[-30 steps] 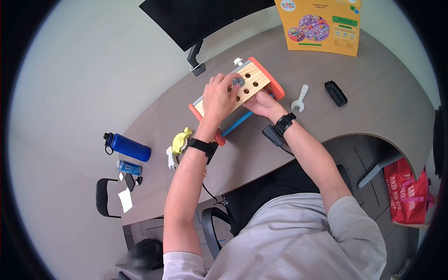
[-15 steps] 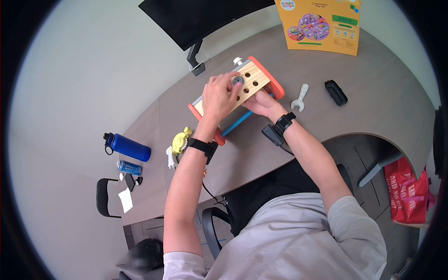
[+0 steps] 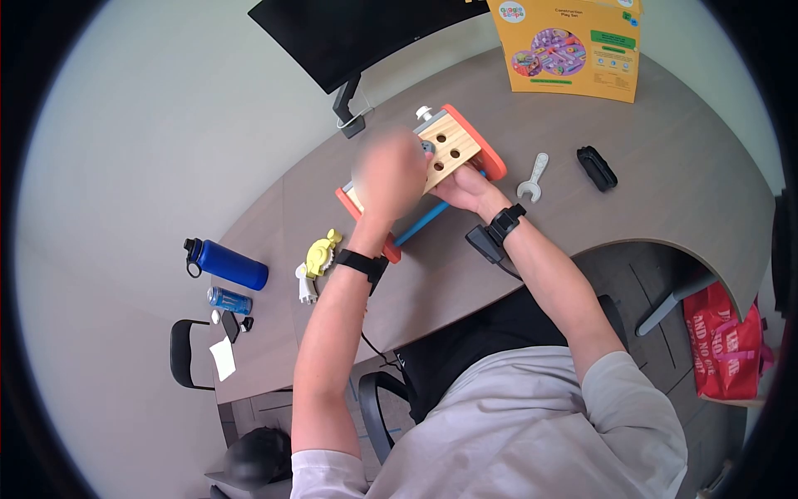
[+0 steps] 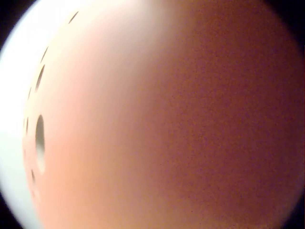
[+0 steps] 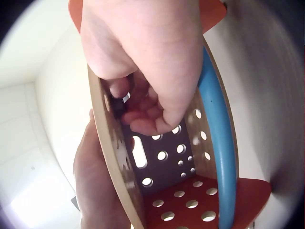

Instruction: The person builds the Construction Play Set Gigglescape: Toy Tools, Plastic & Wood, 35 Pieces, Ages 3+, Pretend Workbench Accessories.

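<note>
A toy workbench has a pale wooden top with holes [image 3: 453, 141], red end panels [image 3: 482, 143] and a blue rod [image 3: 424, 223]. A grey round toy screw [image 3: 428, 147] sits in one hole. My left hand [image 3: 389, 176], blurred, pinches the screw's head from above, thumb at its near side. My right hand [image 3: 465, 188] reaches underneath the top. In the right wrist view that hand [image 5: 147, 62] has its fingers curled around a small dark piece [image 5: 116, 106] against the underside, mostly hidden by the fingers. The left wrist view is filled with blur.
A white toy wrench [image 3: 533, 177] and a black case [image 3: 597, 168] lie to the right. Left are a yellow-and-white toy tool [image 3: 321, 254], a blue bottle [image 3: 233, 263] and a can [image 3: 230, 299]. A yellow box [image 3: 573, 58] and monitor [image 3: 357, 37] stand behind.
My left hand has rotated over the grey screw, now covering more of the top's left holes. My right hand stays under the top, and the workbench has barely moved.
</note>
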`<action>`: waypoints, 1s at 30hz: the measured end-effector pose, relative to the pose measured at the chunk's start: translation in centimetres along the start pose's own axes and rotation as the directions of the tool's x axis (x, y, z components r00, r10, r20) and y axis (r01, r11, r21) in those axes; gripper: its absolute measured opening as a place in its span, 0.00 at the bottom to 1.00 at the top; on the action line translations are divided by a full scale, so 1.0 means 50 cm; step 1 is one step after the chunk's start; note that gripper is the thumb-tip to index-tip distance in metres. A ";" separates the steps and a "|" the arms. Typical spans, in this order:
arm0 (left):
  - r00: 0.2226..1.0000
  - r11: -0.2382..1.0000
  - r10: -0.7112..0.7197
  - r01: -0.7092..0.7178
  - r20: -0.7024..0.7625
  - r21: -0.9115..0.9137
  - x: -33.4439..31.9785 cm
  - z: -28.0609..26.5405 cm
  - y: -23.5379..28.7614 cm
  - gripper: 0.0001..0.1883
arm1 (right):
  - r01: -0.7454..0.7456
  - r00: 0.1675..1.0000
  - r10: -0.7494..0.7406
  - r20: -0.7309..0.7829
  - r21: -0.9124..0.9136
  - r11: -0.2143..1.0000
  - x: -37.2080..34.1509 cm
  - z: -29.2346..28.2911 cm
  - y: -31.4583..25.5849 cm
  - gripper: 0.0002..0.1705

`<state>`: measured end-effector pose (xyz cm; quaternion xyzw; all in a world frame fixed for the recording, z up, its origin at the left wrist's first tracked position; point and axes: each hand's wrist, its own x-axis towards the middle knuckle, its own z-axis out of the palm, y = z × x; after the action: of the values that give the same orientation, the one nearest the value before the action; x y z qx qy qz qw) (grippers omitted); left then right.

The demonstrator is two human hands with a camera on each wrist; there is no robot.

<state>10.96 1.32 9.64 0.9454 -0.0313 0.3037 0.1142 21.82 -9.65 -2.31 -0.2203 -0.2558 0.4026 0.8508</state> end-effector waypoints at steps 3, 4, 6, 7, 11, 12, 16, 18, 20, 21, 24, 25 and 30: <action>0.999 0.999 0.036 -0.036 -0.014 0.005 -0.001 0.004 -0.007 0.14 | 0.003 1.000 -0.003 0.010 0.004 1.000 0.007 -0.015 0.004 0.24; 0.993 0.994 0.110 -0.109 -0.035 0.027 -0.001 0.007 -0.016 0.14 | 0.002 1.000 -0.002 0.028 0.009 1.000 0.011 -0.022 0.007 0.24; 0.982 0.982 0.182 -0.180 -0.054 0.050 -0.002 0.006 -0.018 0.13 | -0.002 0.999 0.001 0.035 0.009 1.000 0.013 -0.022 0.007 0.24; 0.988 0.990 0.141 -0.140 -0.057 0.009 -0.003 0.007 -0.017 0.13 | -0.004 0.999 0.004 0.042 0.007 1.000 0.013 -0.022 0.007 0.24; 0.998 0.998 -0.059 0.059 0.038 0.000 0.001 -0.008 0.009 0.14 | -0.005 1.000 0.004 0.029 0.024 1.000 0.007 -0.009 0.002 0.24; 0.997 0.998 -0.060 0.060 0.039 0.000 0.000 -0.006 0.006 0.14 | -0.005 1.000 0.004 0.029 0.020 1.000 0.007 -0.010 0.002 0.24; 0.998 0.998 0.053 -0.054 -0.022 -0.015 -0.002 0.010 -0.022 0.13 | 0.003 1.000 -0.003 0.031 0.016 1.000 0.007 -0.011 0.002 0.25; 0.991 0.993 0.118 -0.118 -0.059 -0.008 -0.003 0.007 -0.019 0.13 | 0.004 0.999 -0.005 0.031 0.014 1.000 0.005 -0.006 0.000 0.25; 1.000 0.999 0.022 -0.022 0.004 -0.025 -0.003 0.003 -0.009 0.13 | 0.007 0.999 -0.008 0.033 0.012 1.000 0.001 0.000 -0.004 0.25; 1.000 0.999 0.022 -0.022 0.003 -0.024 -0.002 -0.002 -0.003 0.13 | 0.004 0.999 -0.005 0.032 0.013 1.000 -0.001 0.004 -0.006 0.25; 0.998 0.999 -0.033 0.031 0.062 0.028 -0.003 -0.007 0.002 0.14 | 0.000 1.000 0.000 0.031 0.016 1.000 0.001 0.002 -0.003 0.25; 0.999 0.999 0.031 -0.031 0.017 0.008 -0.004 -0.003 -0.004 0.14 | -0.003 1.000 0.002 0.030 0.017 1.000 0.003 -0.002 -0.002 0.25; 0.980 0.983 0.182 -0.178 -0.085 0.050 -0.002 0.014 -0.025 0.14 | -0.011 1.000 0.011 0.022 0.013 1.000 0.002 -0.005 -0.001 0.25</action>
<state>11.45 2.35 8.79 0.9265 -0.1050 0.3550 0.0677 22.07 -9.64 -2.45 -0.2117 -0.2610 0.4114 0.8473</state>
